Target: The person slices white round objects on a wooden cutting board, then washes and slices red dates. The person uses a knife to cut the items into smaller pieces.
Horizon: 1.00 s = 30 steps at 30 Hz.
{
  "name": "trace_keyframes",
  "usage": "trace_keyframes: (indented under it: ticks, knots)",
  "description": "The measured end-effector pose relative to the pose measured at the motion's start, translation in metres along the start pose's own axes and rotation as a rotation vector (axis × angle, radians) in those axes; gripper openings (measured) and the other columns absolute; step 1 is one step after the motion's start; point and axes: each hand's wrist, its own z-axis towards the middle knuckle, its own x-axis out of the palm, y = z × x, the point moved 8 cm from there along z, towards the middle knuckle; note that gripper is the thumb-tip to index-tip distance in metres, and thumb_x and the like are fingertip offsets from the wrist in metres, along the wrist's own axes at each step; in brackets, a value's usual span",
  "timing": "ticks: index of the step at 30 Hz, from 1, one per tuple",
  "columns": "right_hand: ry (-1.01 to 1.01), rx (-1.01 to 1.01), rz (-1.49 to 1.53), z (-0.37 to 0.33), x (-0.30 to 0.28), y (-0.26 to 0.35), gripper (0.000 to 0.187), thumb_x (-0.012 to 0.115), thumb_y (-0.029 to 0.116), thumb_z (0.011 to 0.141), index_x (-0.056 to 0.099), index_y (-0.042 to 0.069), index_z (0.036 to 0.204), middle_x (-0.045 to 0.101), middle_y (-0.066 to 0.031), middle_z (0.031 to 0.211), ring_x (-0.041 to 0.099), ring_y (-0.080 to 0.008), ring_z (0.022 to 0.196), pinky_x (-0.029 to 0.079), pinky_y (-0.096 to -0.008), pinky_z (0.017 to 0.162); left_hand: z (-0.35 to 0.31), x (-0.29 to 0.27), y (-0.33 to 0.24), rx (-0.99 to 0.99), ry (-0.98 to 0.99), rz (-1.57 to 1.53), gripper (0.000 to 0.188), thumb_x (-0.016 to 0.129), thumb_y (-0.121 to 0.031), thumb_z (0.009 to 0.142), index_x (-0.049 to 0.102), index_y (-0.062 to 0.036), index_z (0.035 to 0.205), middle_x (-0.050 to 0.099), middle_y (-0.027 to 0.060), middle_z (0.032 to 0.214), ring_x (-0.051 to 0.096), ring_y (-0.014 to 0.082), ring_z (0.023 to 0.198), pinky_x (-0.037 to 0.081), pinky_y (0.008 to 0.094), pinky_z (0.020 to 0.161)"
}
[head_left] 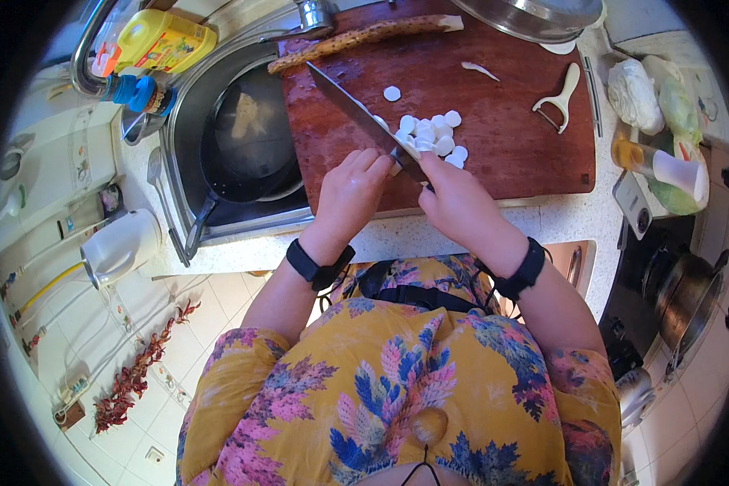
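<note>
My right hand (458, 197) is closed around the handle of a kitchen knife (350, 104), whose long blade points away to the far left over the wooden cutting board (526, 166). Just left of the blade, the curled fingers of my left hand (351, 193) hold a short white piece of peeled yam (395, 169), mostly hidden by the fingers. White round yam slices (444, 146) lie heaped right of the knife, and one single slice (392, 94) sits apart. A long unpeeled yam (373, 36) with brown skin lies along the board's far edge.
A white peeler (560, 99) and a strip of peel (480, 71) lie on the board. Left of it, a black wok (243, 154) sits in the sink (188, 105). A metal lid (535, 18) overlaps the far right corner. A phone (632, 202) rests at right.
</note>
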Motion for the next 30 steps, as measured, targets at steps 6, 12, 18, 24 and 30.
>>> trace_keyframes:
  ticks: [6,12,18,24,30]
  knots:
    - [-0.021,-0.037,0.027,-0.013,-0.011,0.009,0.031,0.054,0.003,0.081,0.047,0.000,0.111,0.061,-0.0278,0.095,0.059,-0.0467,0.092,0.048,-0.0516,0.077,-0.001,0.002,0.002,-0.005,-0.025,-0.021,0.020,0.061,-0.005,0.077,0.061,-0.0073,0.096,0.057,0.0077,0.087,0.060,0.0264,0.084,0.053,0.0359,0.064]
    - [0.013,-0.010,0.004,0.000,0.007,0.000,0.030,0.054,0.003,0.081,0.047,-0.001,0.110,0.061,-0.0273,0.096,0.059,-0.0466,0.092,0.048,-0.0516,0.078,-0.001,0.001,0.001,0.017,-0.026,-0.009,0.018,0.061,-0.005,0.077,0.060,-0.0076,0.095,0.057,0.0075,0.085,0.061,0.0257,0.082,0.052,0.0355,0.063]
    - [-0.007,-0.006,0.043,-0.006,-0.005,0.002,0.028,0.054,0.004,0.082,0.047,0.000,0.109,0.061,-0.0273,0.095,0.059,-0.0470,0.092,0.048,-0.0518,0.077,-0.003,0.001,0.003,-0.009,-0.017,-0.011,0.019,0.061,-0.005,0.078,0.060,-0.0081,0.097,0.058,0.0074,0.087,0.061,0.0263,0.083,0.052,0.0362,0.064]
    - [0.019,-0.032,0.010,-0.010,-0.006,0.013,0.028,0.054,0.003,0.082,0.046,0.000,0.109,0.060,-0.0272,0.094,0.058,-0.0470,0.092,0.048,-0.0517,0.076,-0.003,0.002,0.005,0.000,-0.039,-0.050,0.020,0.061,-0.005,0.077,0.060,-0.0081,0.096,0.058,0.0081,0.087,0.061,0.0273,0.084,0.053,0.0372,0.065]
    - [0.020,-0.024,0.019,0.005,0.010,0.003,0.029,0.053,0.003,0.082,0.046,-0.001,0.110,0.060,-0.0272,0.095,0.058,-0.0469,0.092,0.048,-0.0518,0.077,-0.004,0.004,0.006,-0.015,-0.004,-0.034,0.018,0.061,-0.005,0.076,0.060,-0.0079,0.094,0.058,0.0084,0.087,0.061,0.0281,0.084,0.053,0.0372,0.065]
